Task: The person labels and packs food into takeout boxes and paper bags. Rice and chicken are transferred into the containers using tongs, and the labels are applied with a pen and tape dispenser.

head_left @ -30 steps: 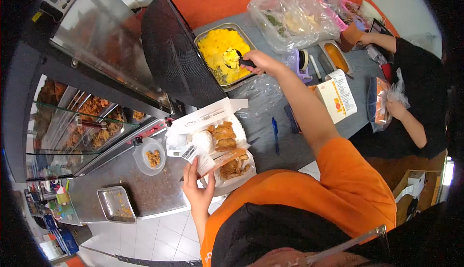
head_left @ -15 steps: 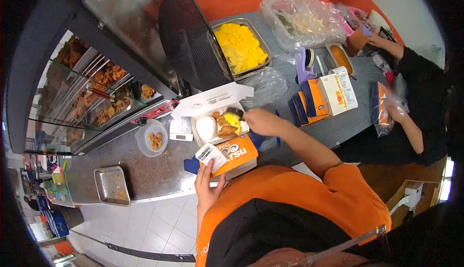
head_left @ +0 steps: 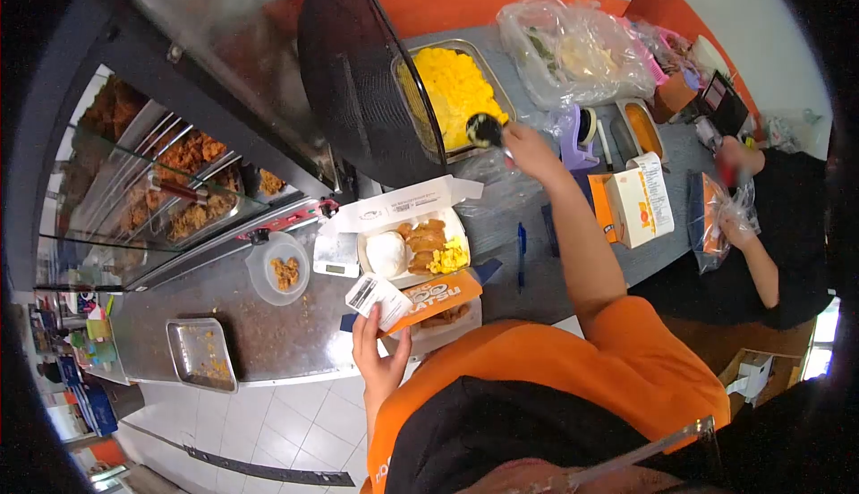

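My right hand (head_left: 528, 149) grips a black ladle (head_left: 485, 129), whose bowl is at the near right edge of the metal tray of yellow egg (head_left: 458, 91). An open white box (head_left: 362, 242) holds a mound of rice (head_left: 386, 253), brown fried pieces (head_left: 423, 242) and some egg (head_left: 450, 257). My left hand (head_left: 378, 351) holds the near edge of an orange sleeve (head_left: 440, 295) with a white label (head_left: 376, 300), its fingers at the label. Beneath the sleeve, a second box with brown pieces (head_left: 445, 317) partly shows.
A small scale (head_left: 335, 254), a plastic bowl (head_left: 278, 268) and a metal tray (head_left: 202, 355) lie to the left. A glass cabinet (head_left: 179, 167) stands beyond. At right are folded boxes (head_left: 642, 201), a tape dispenser (head_left: 575, 139), a pen (head_left: 522, 257) and another person's hands (head_left: 735, 225) with a bagged box.
My right hand has moved with the ladle from the open box up to the egg tray. More of the second box's contents shows. The other person's far hand has come nearer the bagged box.
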`<act>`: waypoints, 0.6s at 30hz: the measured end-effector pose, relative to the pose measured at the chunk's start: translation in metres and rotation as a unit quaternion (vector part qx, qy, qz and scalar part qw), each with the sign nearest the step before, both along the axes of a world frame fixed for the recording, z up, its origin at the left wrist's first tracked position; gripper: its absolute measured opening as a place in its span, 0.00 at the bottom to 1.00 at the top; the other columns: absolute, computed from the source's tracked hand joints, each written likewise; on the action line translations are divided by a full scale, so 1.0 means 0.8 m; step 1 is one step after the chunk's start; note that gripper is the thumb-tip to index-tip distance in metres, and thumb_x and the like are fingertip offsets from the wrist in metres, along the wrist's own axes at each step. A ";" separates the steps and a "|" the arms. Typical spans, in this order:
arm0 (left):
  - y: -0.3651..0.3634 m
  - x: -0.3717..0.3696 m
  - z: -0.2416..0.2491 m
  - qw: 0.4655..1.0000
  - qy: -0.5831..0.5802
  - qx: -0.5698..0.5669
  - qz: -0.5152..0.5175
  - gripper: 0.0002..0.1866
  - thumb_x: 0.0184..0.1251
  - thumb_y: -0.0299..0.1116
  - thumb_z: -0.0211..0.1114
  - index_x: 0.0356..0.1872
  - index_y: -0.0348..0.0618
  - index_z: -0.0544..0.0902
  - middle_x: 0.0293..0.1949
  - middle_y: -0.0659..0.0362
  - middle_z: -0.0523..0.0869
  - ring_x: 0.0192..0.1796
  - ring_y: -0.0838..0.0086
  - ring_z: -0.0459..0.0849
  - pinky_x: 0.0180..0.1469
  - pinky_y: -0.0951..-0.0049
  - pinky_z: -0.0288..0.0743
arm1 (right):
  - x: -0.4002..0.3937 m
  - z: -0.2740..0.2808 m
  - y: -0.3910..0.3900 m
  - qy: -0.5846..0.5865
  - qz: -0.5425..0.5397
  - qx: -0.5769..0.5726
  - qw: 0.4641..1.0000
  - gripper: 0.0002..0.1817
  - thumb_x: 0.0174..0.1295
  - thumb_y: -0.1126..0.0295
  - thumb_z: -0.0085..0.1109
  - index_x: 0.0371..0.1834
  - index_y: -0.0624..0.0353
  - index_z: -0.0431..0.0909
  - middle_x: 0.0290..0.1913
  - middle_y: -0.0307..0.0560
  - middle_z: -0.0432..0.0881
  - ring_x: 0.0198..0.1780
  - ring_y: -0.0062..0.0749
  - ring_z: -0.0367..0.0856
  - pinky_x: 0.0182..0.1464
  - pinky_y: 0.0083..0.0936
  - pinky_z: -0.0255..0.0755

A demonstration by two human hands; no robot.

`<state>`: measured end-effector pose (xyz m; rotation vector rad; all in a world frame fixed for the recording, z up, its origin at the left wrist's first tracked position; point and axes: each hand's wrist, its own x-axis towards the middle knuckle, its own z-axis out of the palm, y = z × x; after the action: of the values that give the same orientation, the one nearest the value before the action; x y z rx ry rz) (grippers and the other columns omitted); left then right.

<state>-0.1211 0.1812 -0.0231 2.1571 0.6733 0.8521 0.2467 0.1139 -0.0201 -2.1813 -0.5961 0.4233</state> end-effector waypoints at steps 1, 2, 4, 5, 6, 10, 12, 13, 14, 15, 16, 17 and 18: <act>0.003 0.006 0.003 1.000 0.001 -0.002 -0.002 0.32 0.43 0.20 0.69 0.55 0.37 0.70 0.48 0.47 0.76 0.45 0.59 0.77 0.39 0.70 0.75 | 0.023 -0.028 0.021 -0.239 0.028 -0.092 0.966 0.12 0.57 0.65 0.47 0.27 0.61 0.77 0.24 0.50 0.81 0.27 0.35 0.81 0.24 0.32 0.70; 0.005 0.012 0.007 1.000 0.004 0.013 0.010 0.32 0.43 0.20 0.69 0.55 0.38 0.71 0.48 0.47 0.76 0.45 0.60 0.77 0.39 0.70 0.75 | 0.021 -0.018 0.045 -0.247 0.037 -0.172 0.953 0.12 0.56 0.66 0.48 0.30 0.61 0.78 0.29 0.52 0.81 0.33 0.39 0.82 0.29 0.36 0.72; 0.009 0.019 0.012 0.999 0.010 0.027 0.019 0.32 0.43 0.20 0.69 0.55 0.38 0.71 0.47 0.47 0.76 0.44 0.61 0.77 0.39 0.70 0.74 | 0.020 -0.025 0.084 -0.249 0.045 -0.252 0.934 0.12 0.56 0.66 0.48 0.33 0.61 0.79 0.33 0.54 0.82 0.38 0.43 0.82 0.35 0.41 0.74; 0.011 0.022 0.014 0.999 0.014 0.021 0.028 0.31 0.44 0.20 0.69 0.55 0.38 0.71 0.47 0.47 0.76 0.43 0.61 0.77 0.39 0.70 0.74 | 0.026 -0.052 0.100 -0.275 0.137 -0.332 0.892 0.12 0.55 0.66 0.49 0.34 0.60 0.80 0.34 0.53 0.82 0.38 0.44 0.82 0.36 0.42 0.74; 0.014 0.026 0.014 0.999 0.016 0.014 0.038 0.31 0.44 0.19 0.68 0.55 0.38 0.71 0.47 0.48 0.76 0.43 0.61 0.77 0.38 0.71 0.74 | 0.025 -0.056 0.112 -0.297 0.229 -0.406 0.834 0.12 0.55 0.65 0.50 0.36 0.58 0.81 0.35 0.52 0.82 0.38 0.45 0.82 0.37 0.42 0.75; 0.015 0.028 0.009 0.999 0.017 0.006 0.048 0.31 0.44 0.19 0.68 0.56 0.38 0.71 0.47 0.48 0.76 0.44 0.61 0.77 0.38 0.72 0.74 | 0.037 -0.071 0.127 -0.317 0.375 -0.428 0.759 0.12 0.52 0.67 0.52 0.33 0.57 0.83 0.38 0.53 0.82 0.40 0.46 0.81 0.39 0.37 0.74; 0.015 0.027 0.007 0.999 0.004 -0.008 0.049 0.31 0.44 0.20 0.68 0.56 0.38 0.71 0.47 0.48 0.76 0.45 0.61 0.76 0.38 0.73 0.73 | 0.074 -0.074 0.134 -0.222 0.377 -0.365 0.822 0.13 0.51 0.68 0.50 0.35 0.59 0.82 0.39 0.53 0.82 0.41 0.47 0.81 0.40 0.36 0.74; 0.014 0.026 0.006 0.999 0.003 -0.011 0.052 0.31 0.44 0.20 0.68 0.56 0.38 0.71 0.47 0.48 0.76 0.45 0.61 0.76 0.38 0.73 0.73 | 0.083 -0.078 0.134 -0.202 0.357 -0.347 0.843 0.14 0.50 0.68 0.49 0.35 0.61 0.81 0.39 0.57 0.81 0.41 0.48 0.80 0.41 0.36 0.74; 0.013 0.023 0.005 0.998 0.013 -0.020 0.053 0.31 0.44 0.21 0.69 0.55 0.37 0.71 0.46 0.48 0.76 0.45 0.61 0.76 0.38 0.73 0.73 | 0.088 -0.084 0.131 -0.203 0.358 -0.349 0.842 0.14 0.50 0.68 0.49 0.35 0.61 0.81 0.39 0.57 0.81 0.41 0.48 0.80 0.41 0.36 0.74; 0.014 0.021 0.005 0.998 0.023 -0.028 0.051 0.31 0.45 0.21 0.69 0.55 0.37 0.71 0.46 0.48 0.76 0.45 0.61 0.76 0.38 0.72 0.73 | 0.090 -0.086 0.127 -0.166 0.318 -0.331 0.873 0.14 0.50 0.68 0.49 0.35 0.62 0.81 0.38 0.59 0.81 0.40 0.49 0.80 0.41 0.37 0.74; 0.014 0.020 0.004 0.998 0.023 -0.031 0.049 0.31 0.45 0.21 0.69 0.55 0.37 0.71 0.46 0.48 0.76 0.45 0.61 0.76 0.38 0.72 0.73 | 0.092 -0.088 0.122 -0.127 0.276 -0.313 0.900 0.15 0.49 0.68 0.49 0.36 0.62 0.81 0.38 0.61 0.80 0.39 0.50 0.80 0.41 0.38 0.73; 0.013 0.020 0.004 0.998 0.025 -0.037 0.054 0.30 0.45 0.21 0.69 0.55 0.37 0.71 0.46 0.48 0.76 0.45 0.61 0.76 0.38 0.73 0.73 | 0.095 -0.090 0.118 -0.127 0.276 -0.316 0.899 0.15 0.49 0.68 0.49 0.36 0.62 0.81 0.38 0.61 0.80 0.39 0.50 0.80 0.41 0.38 0.73; 0.012 0.020 0.003 0.997 0.027 -0.042 0.059 0.30 0.45 0.21 0.69 0.55 0.36 0.71 0.46 0.48 0.76 0.45 0.62 0.76 0.38 0.73 0.73 | 0.094 -0.079 0.114 -0.129 0.278 -0.298 0.904 0.13 0.52 0.67 0.47 0.34 0.60 0.81 0.36 0.59 0.81 0.38 0.50 0.80 0.41 0.39 0.73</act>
<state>-0.1054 0.1911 -0.0205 2.0879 0.8570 0.8137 0.3218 0.2051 -0.0837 -2.6451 -1.4068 0.6896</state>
